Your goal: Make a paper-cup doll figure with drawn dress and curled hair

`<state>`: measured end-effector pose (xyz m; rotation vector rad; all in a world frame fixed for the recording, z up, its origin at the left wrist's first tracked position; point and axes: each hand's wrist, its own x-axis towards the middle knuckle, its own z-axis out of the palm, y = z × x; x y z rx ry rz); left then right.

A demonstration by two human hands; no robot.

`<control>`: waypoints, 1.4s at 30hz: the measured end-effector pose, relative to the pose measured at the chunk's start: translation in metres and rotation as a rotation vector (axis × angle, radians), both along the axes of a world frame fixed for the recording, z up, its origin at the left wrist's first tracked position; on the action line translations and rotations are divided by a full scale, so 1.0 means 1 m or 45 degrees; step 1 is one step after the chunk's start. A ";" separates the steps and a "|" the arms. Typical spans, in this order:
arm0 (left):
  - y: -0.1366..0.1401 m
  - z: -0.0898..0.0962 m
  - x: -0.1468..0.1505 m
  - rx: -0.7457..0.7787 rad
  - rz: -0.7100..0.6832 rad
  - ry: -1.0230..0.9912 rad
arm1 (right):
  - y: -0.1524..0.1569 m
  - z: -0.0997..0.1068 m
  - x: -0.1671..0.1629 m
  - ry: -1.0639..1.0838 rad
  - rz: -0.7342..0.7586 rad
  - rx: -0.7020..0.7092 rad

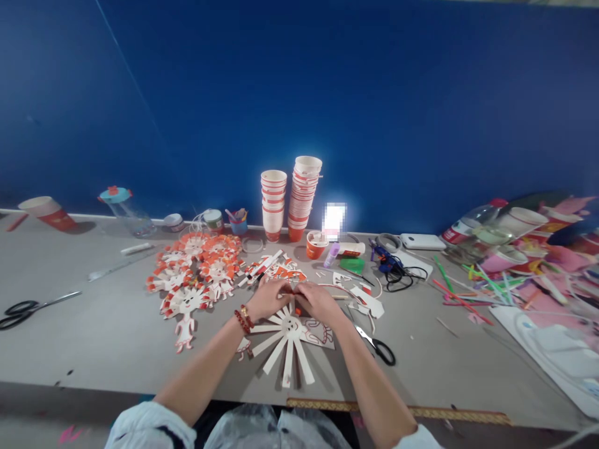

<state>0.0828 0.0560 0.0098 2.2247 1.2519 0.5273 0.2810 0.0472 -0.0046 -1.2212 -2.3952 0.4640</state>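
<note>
A paper cup cut into long strips [287, 349] lies splayed like a sun on the table, with a small face drawn on its round base. My left hand [270, 300], with red bead bracelets at the wrist, and my right hand [318, 303] meet at the cup's far side. The fingers of both are pinched around the end of one strip, which shows orange between them. Under my right wrist lies a white paper piece [321, 332] with a red outlined figure. Scissors [377, 345] with black handles lie to the right of my right forearm.
A heap of finished paper figures [201, 268] lies to the left. Two tall stacks of paper cups [304, 196] stand at the blue wall. Paper scraps [276, 269], a blue glue gun [387, 260], a second pair of scissors [35, 307] and coloured pipe cleaners [461, 299] are spread around.
</note>
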 end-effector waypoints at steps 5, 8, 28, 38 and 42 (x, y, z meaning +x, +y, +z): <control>0.002 -0.001 0.000 -0.030 -0.030 0.052 | -0.001 0.004 -0.001 0.011 0.017 -0.003; 0.003 -0.001 0.000 -0.046 -0.029 0.061 | -0.002 0.006 -0.003 -0.001 -0.001 -0.011; -0.003 0.000 0.004 0.026 0.023 0.065 | -0.001 0.010 0.005 -0.038 0.035 -0.144; -0.005 0.008 0.001 0.081 -0.058 0.101 | -0.002 0.011 0.001 -0.062 -0.002 -0.103; -0.005 0.007 0.000 0.111 -0.097 0.101 | -0.002 0.010 0.001 -0.040 0.002 -0.108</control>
